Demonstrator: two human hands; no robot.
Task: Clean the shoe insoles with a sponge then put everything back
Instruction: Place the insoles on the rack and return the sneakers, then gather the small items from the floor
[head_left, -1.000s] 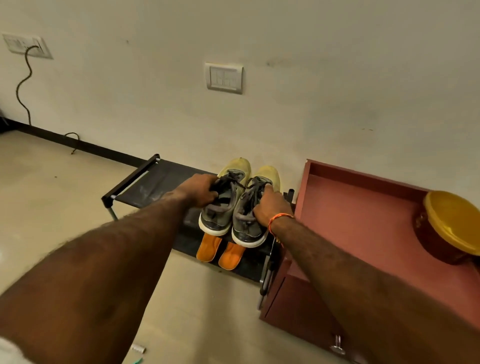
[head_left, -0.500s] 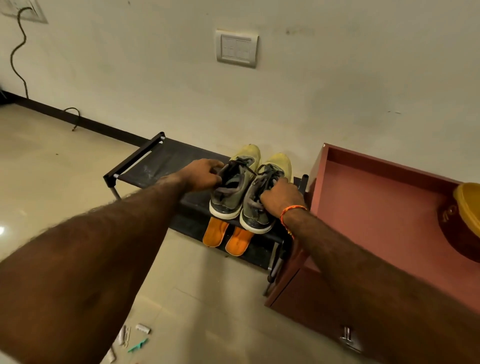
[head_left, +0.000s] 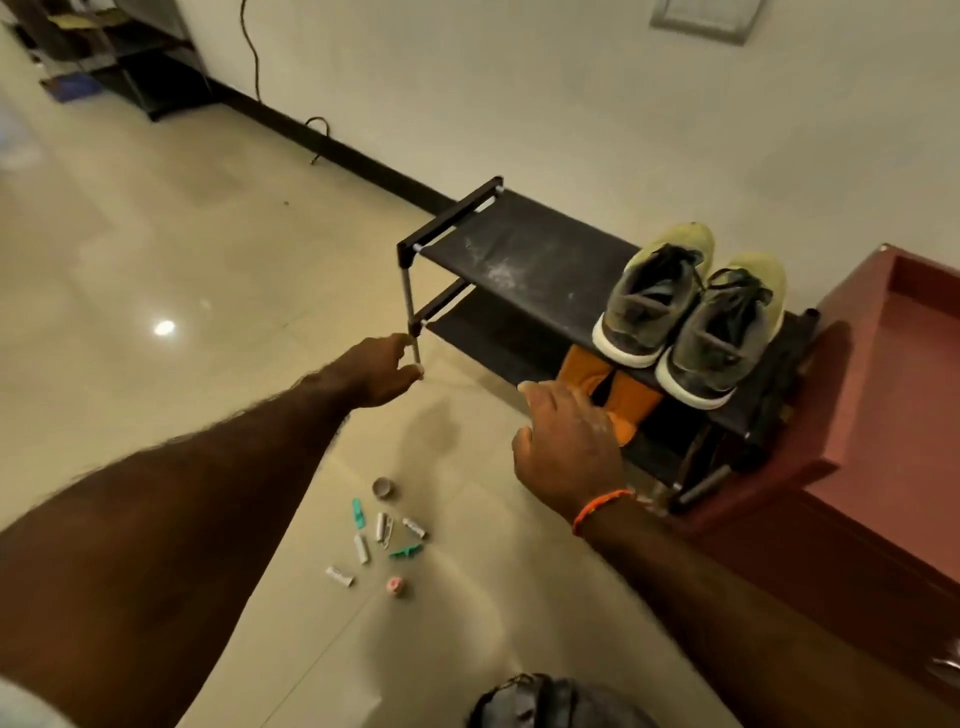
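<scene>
The pair of shoes (head_left: 691, 306) sits side by side at the right end of the rack's top shelf (head_left: 519, 254), long axes parallel, toes to the wall, heels toward the person. Two orange insoles (head_left: 608, 384) lie on the lower shelf beneath, partly hidden. The left hand (head_left: 379, 371) pinches the rack's front leg (head_left: 413, 322). The right hand (head_left: 569, 452) hovers before the insoles, fingers loosely apart, holding nothing.
</scene>
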